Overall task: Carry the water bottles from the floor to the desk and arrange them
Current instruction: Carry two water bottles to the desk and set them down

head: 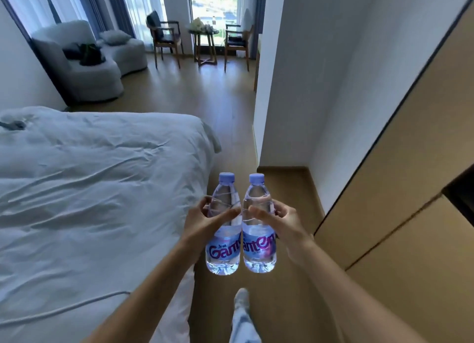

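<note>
I hold two clear water bottles with pale purple caps and purple lettering, upright and side by side, above the wooden floor. My left hand (205,220) grips the left water bottle (223,252) around its upper body. My right hand (278,223) grips the right water bottle (258,250) the same way. The two bottles nearly touch at their labels. No desk is clearly in view.
A bed with a rumpled white duvet (89,188) fills the left. A narrow strip of wooden floor (225,98) runs ahead between the bed and a white wall corner (282,86). Tan cabinet panels (410,188) stand on the right. Far ahead are a grey sofa (84,62), two chairs and a small round table (205,34).
</note>
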### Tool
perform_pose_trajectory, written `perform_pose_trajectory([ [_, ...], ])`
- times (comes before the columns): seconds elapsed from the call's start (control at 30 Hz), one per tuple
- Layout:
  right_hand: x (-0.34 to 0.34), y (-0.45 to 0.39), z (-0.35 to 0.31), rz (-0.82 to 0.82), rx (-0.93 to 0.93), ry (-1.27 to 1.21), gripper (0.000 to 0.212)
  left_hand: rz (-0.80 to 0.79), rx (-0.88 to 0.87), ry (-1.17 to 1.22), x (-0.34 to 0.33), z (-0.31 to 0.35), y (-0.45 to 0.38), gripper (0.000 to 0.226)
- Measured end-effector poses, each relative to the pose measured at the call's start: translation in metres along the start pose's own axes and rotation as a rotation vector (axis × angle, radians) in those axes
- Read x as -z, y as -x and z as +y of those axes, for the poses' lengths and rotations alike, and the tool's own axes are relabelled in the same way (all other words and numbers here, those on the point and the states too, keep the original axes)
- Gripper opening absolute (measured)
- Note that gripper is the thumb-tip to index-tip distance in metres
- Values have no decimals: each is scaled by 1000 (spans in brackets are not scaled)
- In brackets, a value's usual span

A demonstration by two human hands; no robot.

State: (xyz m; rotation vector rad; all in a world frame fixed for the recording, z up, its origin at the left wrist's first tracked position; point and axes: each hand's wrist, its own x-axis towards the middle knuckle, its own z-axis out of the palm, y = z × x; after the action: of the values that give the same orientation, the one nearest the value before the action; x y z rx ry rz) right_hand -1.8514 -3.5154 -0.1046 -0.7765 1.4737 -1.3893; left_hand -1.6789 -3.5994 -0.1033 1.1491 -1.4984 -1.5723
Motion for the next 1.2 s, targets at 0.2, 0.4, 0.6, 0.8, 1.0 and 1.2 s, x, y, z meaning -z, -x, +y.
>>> perform_pose_trajectory([
  [0.2, 13, -194, -49, 3, 5, 6, 45, 15, 11, 12, -12, 42, -196, 44],
  [0.4, 16, -368, -96, -24, -6, 35, 41, 33, -11, -4, -11, 77, -376, 44],
  [0.6, 11, -556, -118, 6, -21, 66, 43, 5, -38, -30, -2, 91, -569, 42],
  [0.8, 9, -735, -171, 82, -20, 52, 39, -36, -59, -61, 5, 137, -766, 52],
  [1.0, 24, -899, -217, 121, 4, -18, 22, -94, -48, -69, -14, 171, -942, 58],
  [1.2, 60, -1089, -248, 189, 32, -42, 33, -111, -47, -37, -53, 196, -1136, 61],
])
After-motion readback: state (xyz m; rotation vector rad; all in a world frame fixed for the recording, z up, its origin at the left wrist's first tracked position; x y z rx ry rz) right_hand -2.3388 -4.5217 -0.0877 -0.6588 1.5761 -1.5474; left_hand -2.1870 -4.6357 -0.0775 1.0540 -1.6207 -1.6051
